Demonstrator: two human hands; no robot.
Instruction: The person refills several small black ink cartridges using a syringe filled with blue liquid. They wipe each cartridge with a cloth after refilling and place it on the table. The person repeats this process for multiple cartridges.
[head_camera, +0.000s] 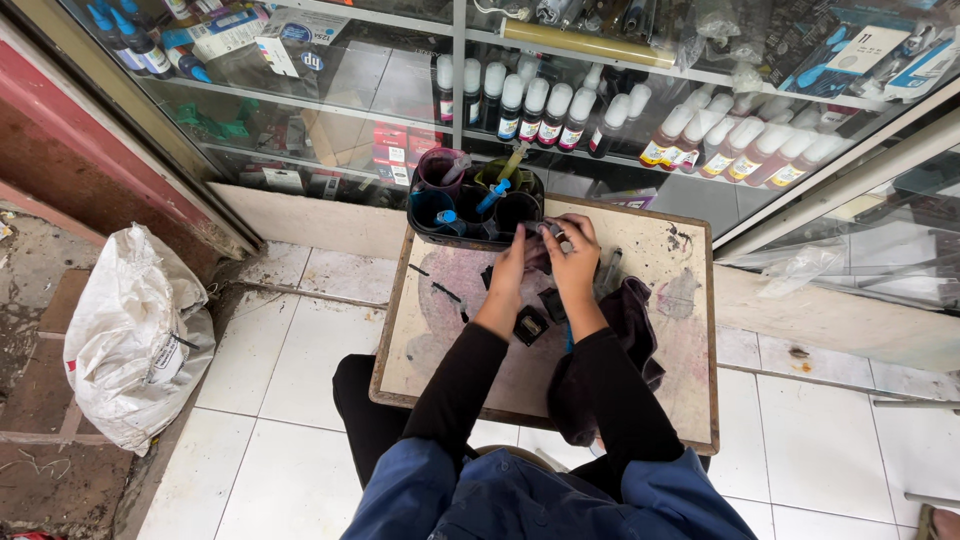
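Both hands meet near the far edge of the work board. Right hand (573, 250): fingers curled around a small dark and grey object (556, 230), pinched at the fingertips; what it is, too small to tell. Left hand (512, 265): raised just beside the right, fingertips reaching up to the same object; whether it actually grips cannot be told from this view. Both forearms in black sleeves, blue garment at the lap.

The object sits above the board (660, 330), right next to the near rim of a black tray (425, 222) of ink-stained pots. The tray stands at the board's far left corner; a syringe with a blue plunger (495, 192) stands slanted in one pot.

On the board below the hands: a small black cartridge (530, 325) lying flat near the left wrist, another dark piece just beside it. A dark purple cloth (630, 320) lies crumpled under and beside the right forearm. Board surface stained pink and black, a few thin dark sticks on the left part.

Behind: glass display case (400, 90) with rows of white-capped ink bottles (540, 110) on a shelf. White sack (135, 335) on the floor at left, white tiles (300, 340) below.
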